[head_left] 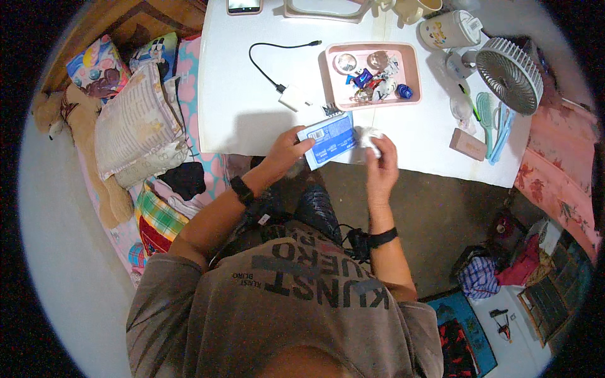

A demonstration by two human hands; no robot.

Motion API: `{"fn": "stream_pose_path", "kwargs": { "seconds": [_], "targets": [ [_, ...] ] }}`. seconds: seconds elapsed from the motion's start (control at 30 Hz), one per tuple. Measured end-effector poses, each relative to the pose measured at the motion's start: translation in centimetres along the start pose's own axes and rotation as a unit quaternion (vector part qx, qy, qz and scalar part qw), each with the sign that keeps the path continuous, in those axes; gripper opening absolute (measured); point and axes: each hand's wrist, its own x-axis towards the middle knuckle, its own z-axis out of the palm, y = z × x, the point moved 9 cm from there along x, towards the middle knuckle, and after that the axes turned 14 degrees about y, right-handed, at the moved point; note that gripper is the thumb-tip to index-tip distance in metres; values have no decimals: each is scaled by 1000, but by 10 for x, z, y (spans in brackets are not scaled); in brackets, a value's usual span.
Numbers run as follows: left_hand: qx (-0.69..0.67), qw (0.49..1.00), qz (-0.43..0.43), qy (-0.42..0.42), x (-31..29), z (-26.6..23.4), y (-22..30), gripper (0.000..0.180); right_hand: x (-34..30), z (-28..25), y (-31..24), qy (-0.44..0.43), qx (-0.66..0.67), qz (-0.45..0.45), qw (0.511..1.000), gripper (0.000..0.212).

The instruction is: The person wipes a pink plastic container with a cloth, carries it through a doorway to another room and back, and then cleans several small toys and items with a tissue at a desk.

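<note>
My left hand point(291, 150) is closed on the left end of a flat blue-and-white packet point(334, 140), tilted above the table's near edge. Beside the packet's right end, the fingers of my right hand point(382, 157) pinch a crumpled white tissue-like wad point(367, 135). Whether the wad is attached to the packet I cannot tell. Just beyond the packet stands a pink tray point(418, 72) with small wrapped items and round clear-topped containers in it. A small black toothed piece point(331, 109) lies by the tray's near left corner.
White adapter point(293, 99) and black cable point(251, 58) lie left of the tray. To the right are a grey fan point(509, 72), a lidded white cup point(443, 30), a teal brush point(484, 110) and a brownish-pink block point(467, 144). Pillows point(142, 126) lie on the bed at left.
</note>
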Motion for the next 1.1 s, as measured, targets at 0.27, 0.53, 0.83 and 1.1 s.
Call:
{"fn": "stream_pose_path", "kwargs": {
  "seconds": [0.27, 0.53, 0.83, 1.1],
  "targets": [
    [236, 946, 184, 127, 12, -10, 13, 26, -24, 83, -42, -114, -182, -261, 941, 24],
    [196, 947, 219, 127, 14, -14, 13, 26, 28, 19, 13, 45, -275, -151, 948, 16],
    [318, 905, 268, 85, 15, -8, 24, 27, -20, 85, -33, -44, -266, -236, 934, 25],
    [335, 916, 216, 52, 19, -14, 32, 28, 15, 16, 14, 73, -148, -22, 986, 19]
  ]
}}
